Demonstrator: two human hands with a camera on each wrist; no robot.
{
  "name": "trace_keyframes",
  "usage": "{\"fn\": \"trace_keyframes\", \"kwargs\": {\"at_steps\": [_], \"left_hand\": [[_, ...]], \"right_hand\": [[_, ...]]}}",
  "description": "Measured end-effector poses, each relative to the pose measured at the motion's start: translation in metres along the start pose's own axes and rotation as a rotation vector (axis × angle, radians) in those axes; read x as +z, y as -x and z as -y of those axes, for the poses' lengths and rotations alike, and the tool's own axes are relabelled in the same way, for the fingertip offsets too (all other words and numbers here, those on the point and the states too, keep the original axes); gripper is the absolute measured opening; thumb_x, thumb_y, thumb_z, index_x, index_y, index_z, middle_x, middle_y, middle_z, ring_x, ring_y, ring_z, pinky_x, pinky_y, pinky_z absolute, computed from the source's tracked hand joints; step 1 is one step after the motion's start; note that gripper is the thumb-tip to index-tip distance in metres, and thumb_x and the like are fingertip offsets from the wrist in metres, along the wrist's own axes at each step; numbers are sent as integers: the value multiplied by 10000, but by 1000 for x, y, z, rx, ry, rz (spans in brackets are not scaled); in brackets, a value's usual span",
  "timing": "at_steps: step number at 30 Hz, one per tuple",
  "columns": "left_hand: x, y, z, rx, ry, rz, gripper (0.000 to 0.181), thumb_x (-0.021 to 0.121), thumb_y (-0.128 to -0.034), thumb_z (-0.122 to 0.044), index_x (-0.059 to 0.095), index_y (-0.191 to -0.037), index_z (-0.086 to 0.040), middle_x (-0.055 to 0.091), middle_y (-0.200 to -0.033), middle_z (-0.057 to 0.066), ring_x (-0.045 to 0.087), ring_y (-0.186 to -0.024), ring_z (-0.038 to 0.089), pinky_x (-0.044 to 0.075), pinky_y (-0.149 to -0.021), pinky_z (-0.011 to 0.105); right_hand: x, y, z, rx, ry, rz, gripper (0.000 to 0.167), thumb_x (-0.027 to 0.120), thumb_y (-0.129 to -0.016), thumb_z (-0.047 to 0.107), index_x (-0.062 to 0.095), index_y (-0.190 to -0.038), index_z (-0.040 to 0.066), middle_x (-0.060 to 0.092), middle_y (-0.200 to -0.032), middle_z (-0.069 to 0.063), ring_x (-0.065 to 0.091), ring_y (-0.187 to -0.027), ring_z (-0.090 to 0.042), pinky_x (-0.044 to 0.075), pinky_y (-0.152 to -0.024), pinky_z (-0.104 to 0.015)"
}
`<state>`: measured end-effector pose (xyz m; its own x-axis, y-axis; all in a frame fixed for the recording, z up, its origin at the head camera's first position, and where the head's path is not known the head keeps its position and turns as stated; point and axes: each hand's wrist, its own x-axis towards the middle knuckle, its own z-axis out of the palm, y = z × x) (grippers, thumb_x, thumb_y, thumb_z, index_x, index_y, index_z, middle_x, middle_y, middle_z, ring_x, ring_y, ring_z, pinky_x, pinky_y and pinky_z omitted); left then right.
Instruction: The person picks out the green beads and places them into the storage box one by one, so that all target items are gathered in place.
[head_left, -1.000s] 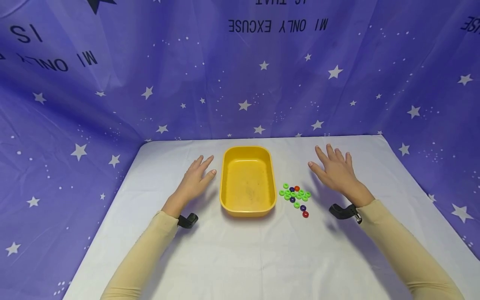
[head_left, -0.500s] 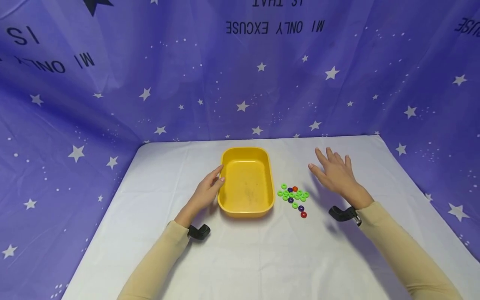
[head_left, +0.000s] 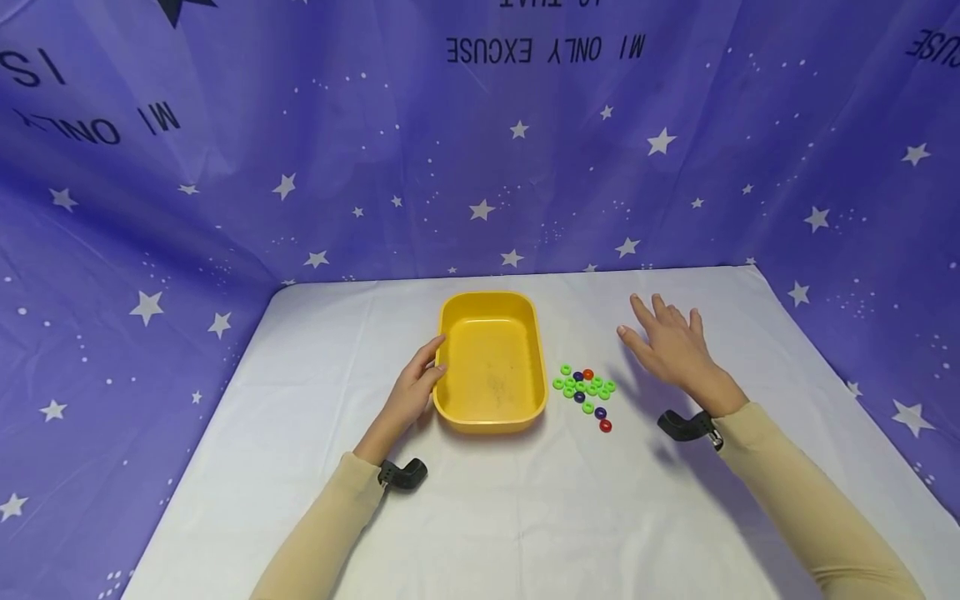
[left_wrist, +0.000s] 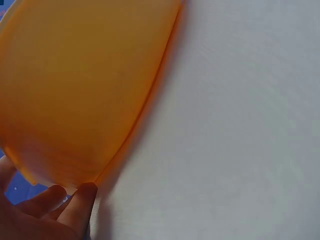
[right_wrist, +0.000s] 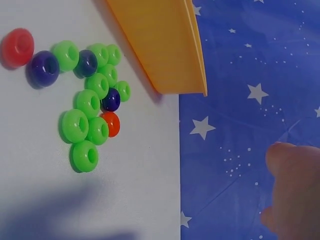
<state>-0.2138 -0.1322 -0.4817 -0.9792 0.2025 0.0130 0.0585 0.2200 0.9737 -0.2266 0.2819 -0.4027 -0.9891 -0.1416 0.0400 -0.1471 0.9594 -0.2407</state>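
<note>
The yellow container stands on the white table, its inside bare. At its left side the left hand grips the rim, thumb over the edge; the left wrist view shows this hand against the container's end. Right of the container lie several green beads, a few dark blue ones and two red ones. Raised beyond the beads, the right hand has its fingers spread and holds nothing. Part of it shows in the right wrist view, apart from the beads.
A white cloth covers the table. Behind and beside it hangs a purple-blue curtain with white stars and black lettering. Each wrist wears a black strap device, one left and one right.
The left hand has moved right from beside the container to its left rim and taken hold there. The right hand and the beads have not visibly moved.
</note>
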Motion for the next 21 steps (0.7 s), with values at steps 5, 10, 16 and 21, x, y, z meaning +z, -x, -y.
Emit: {"fn": "trace_keyframes", "kwargs": {"at_steps": [5, 10, 16, 21], "left_hand": [[-1, 0, 0, -11, 18, 18, 560, 462, -1066, -112, 317, -1607, -138, 331, -1648, 196, 432, -1463, 408, 418, -1181, 547], [-2, 9, -18, -3, 25, 36, 560, 454, -1063, -88, 303, -1602, -69, 334, -1626, 254, 418, -1463, 435, 420, -1176, 553], [-1, 16, -27, 12, 24, 33, 558, 455, -1059, -90, 302, -1592, -35, 347, -1612, 271, 430, -1445, 453, 448, -1155, 547], [-1, 16, -27, -2, 45, 28, 555, 465, -1061, -97, 321, -1596, -73, 347, -1622, 244, 423, -1460, 428, 429, -1169, 556]], "right_hand": [[0, 2, 0, -1, -11, -3, 764, 308, -1059, 578, 224, -1624, 70, 170, -1632, -369, 241, -1452, -625, 10, -1177, -797], [2, 3, 0, -8, -20, -18, 758, 313, -1061, 571, 232, -1622, 68, 188, -1627, -371, 261, -1445, -622, 18, -1175, -799], [4, 5, 1, -28, -50, -46, 738, 345, -1063, 548, 271, -1610, 59, 235, -1618, -360, 294, -1440, -604, 27, -1175, -797], [7, 8, 2, -47, -75, -66, 698, 388, -1066, 501, 317, -1591, 47, 282, -1605, -349, 325, -1444, -568, 46, -1174, -798]]}}
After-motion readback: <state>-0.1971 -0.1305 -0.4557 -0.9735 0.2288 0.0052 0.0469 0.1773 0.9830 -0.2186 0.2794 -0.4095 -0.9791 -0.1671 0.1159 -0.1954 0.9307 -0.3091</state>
